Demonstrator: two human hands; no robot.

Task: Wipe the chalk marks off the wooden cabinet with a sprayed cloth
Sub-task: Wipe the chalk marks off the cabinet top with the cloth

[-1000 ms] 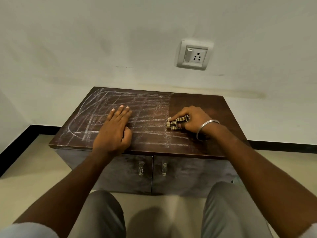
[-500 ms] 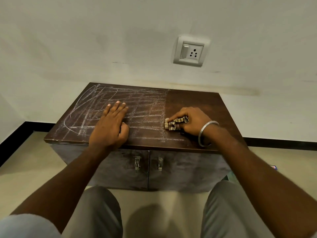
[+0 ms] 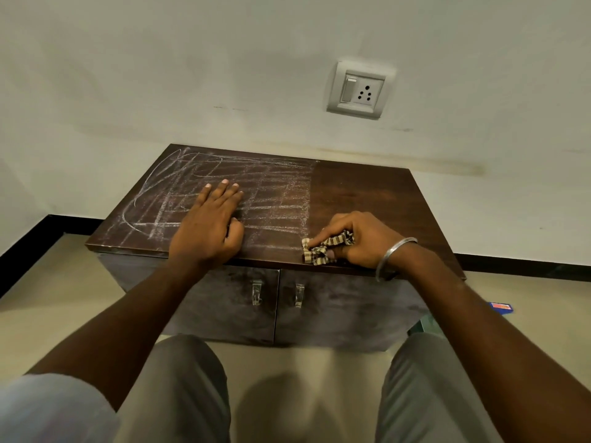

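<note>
Dark wooden cabinet (image 3: 367, 199) against a pale wall: at its near edge the right hand (image 3: 358, 239) is clenched around a bunched striped cloth (image 3: 323, 249), pressed on the boundary between clean and chalked wood. Left hand (image 3: 208, 225) lies flat and released on the chalk marks (image 3: 198, 174), bracing. Farther back the marks reach the wall; overlapping front-to-back strokes, advancing leftward, should clear them evenly.

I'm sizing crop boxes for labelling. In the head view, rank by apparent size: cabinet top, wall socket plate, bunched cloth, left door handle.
Largest to smallest:
1. cabinet top
2. wall socket plate
3. bunched cloth, partly hidden by the right hand
4. left door handle
</note>
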